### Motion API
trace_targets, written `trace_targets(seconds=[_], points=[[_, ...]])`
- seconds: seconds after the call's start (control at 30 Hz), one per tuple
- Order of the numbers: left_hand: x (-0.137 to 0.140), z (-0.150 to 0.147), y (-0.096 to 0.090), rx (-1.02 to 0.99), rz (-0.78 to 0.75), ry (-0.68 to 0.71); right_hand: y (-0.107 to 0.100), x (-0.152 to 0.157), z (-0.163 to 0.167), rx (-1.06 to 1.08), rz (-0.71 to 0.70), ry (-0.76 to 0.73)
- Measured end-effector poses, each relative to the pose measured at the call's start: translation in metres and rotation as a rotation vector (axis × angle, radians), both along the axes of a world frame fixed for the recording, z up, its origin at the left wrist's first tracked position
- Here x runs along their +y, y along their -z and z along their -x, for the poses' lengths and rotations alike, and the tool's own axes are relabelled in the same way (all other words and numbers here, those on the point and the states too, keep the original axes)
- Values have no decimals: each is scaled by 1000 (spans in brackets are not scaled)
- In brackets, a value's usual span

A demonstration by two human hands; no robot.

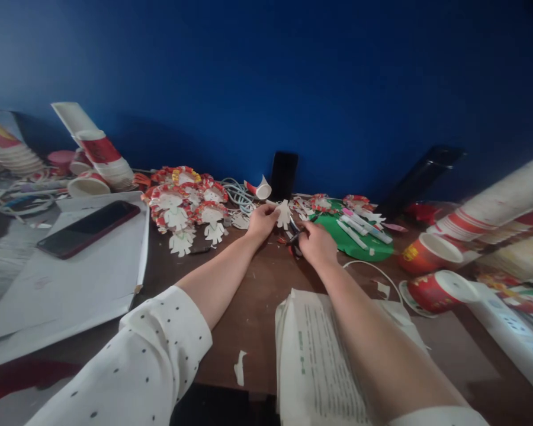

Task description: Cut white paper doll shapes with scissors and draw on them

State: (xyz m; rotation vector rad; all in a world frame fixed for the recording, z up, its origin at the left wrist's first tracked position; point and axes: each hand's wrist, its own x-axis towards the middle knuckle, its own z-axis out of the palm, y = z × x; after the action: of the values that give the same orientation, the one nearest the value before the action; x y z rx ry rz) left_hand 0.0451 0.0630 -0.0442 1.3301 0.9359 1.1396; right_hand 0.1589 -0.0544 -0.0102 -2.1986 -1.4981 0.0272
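Observation:
Over the middle of the desk, my left hand [263, 221] pinches a small white paper cutout [283, 214] shaped like a figure. My right hand [318, 242] is closed around dark-handled scissors [295, 238], whose blades point up beside the cutout's right edge. Whether the blades touch the paper I cannot tell. Left of my hands lies a cluster of red-and-white paper crafts [182, 201] with white figures attached. Just right of my right hand is a round green sheet [359, 239] with several white markers [355, 225] on it.
A black phone [285, 176] leans upright against the blue wall. Another phone [89, 228] lies on a white box [93, 266] at left. Stacked paper cups [106, 157], red cups [448, 291], a power strip [510, 325] and a printed paper bag [315, 355] surround the work area.

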Motion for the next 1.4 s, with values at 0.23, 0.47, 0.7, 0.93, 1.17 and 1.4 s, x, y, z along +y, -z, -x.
trace_targets(seconds=[0.23,0.47,0.7,0.93,1.17,1.4], points=[[-2,1,0,60,-21,-6,-17,-5,-40,-115,-75,252],[0,0,1,76,-18,-3,-9,-14,-105,-142,272,438],[0,7,-2,50,9,-46,-7,-12,-100,-74,247,404],[-19,15,-29,126,128,-104,-16,-8,-72,-13,-328,252],[-71,58,-37,592,-44,189,-20,-4,-26,264,-610,-189],[-105,84,-41,1028,-396,101,-30,-15,6,828,-468,-321]])
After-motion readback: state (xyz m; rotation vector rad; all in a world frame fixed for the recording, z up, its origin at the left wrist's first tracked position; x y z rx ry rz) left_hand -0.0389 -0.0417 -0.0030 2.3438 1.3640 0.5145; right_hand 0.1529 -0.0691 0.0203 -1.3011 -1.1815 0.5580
